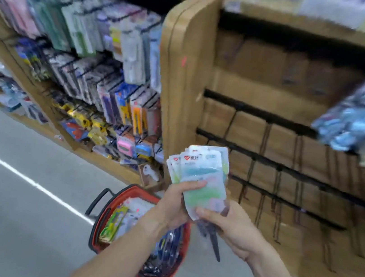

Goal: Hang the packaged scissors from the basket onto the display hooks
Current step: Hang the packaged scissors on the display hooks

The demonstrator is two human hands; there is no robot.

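Packs of scissors (202, 174), fanned out, are held upright in front of the wooden display between both hands: the left hand (175, 205) grips their lower left edge with the thumb across the front, and the right hand (233, 230) pinches the bottom corner. Below them on the grey floor (14, 196) stands a red basket (103, 219) holding more packaged goods, too blurred to name. Black display hooks (277, 176) line the wooden panel on the right, with blue packs (360, 117) hanging higher up.
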